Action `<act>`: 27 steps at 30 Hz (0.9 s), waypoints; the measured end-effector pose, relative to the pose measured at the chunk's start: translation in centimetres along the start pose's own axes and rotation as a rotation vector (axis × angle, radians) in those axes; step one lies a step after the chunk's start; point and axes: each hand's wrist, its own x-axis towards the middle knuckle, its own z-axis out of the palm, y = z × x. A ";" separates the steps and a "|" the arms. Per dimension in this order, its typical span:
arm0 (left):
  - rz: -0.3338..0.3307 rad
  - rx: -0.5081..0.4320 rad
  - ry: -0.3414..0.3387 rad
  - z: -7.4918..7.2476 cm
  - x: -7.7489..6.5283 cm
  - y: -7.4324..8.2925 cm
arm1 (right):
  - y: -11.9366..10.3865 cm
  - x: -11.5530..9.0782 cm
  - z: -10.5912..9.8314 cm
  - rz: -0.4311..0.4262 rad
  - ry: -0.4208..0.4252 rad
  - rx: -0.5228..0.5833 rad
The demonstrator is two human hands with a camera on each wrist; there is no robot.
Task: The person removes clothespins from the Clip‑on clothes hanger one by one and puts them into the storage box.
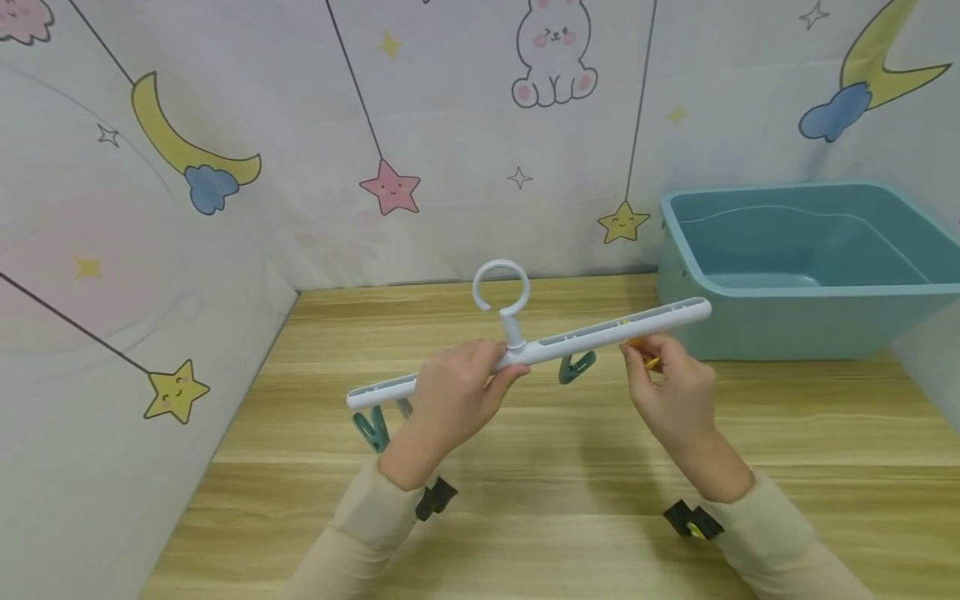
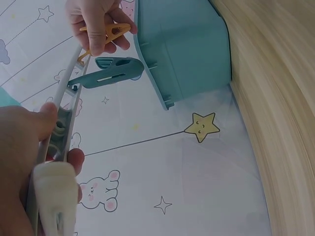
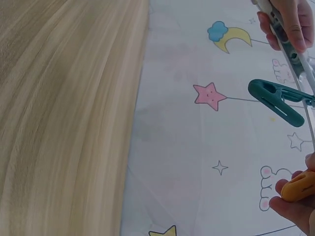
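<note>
A white bar hanger (image 1: 600, 336) with a round hook (image 1: 501, 285) is held tilted above the table, its right end higher. My left hand (image 1: 459, 390) grips the bar just left of the hook. Between thumb and fingers, my right hand (image 1: 675, 392) pinches an orange clothespin (image 2: 112, 33) at the underside of the bar's right half. A green clothespin (image 1: 576, 367) hangs from the bar between the hands, seen larger in the right wrist view. Another green clothespin (image 1: 371, 428) hangs near the left end. Beside it, a greyish clip is partly hidden by my left hand.
A blue-green plastic bin (image 1: 795, 325) stands at the back right of the wood-grain table (image 1: 555, 517), close beyond the hanger's right end. Behind and along the left side runs a white cloth (image 1: 450, 108) printed with stars, moons and a rabbit.
</note>
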 end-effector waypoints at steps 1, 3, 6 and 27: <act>-0.001 0.002 -0.001 0.0 0.0 0.1 | 0.0 0.0 0.1 -0.010 0.012 -0.018; -0.002 0.008 0.003 0.0 0.1 0.2 | 0.1 -0.1 0.3 -0.031 0.040 -0.049; -0.005 0.018 0.011 0.0 0.2 0.3 | 0.3 0.0 0.5 -0.067 0.082 -0.096; -0.104 0.078 0.006 0.6 0.5 1.4 | 2.2 0.0 2.4 -0.146 0.219 -0.195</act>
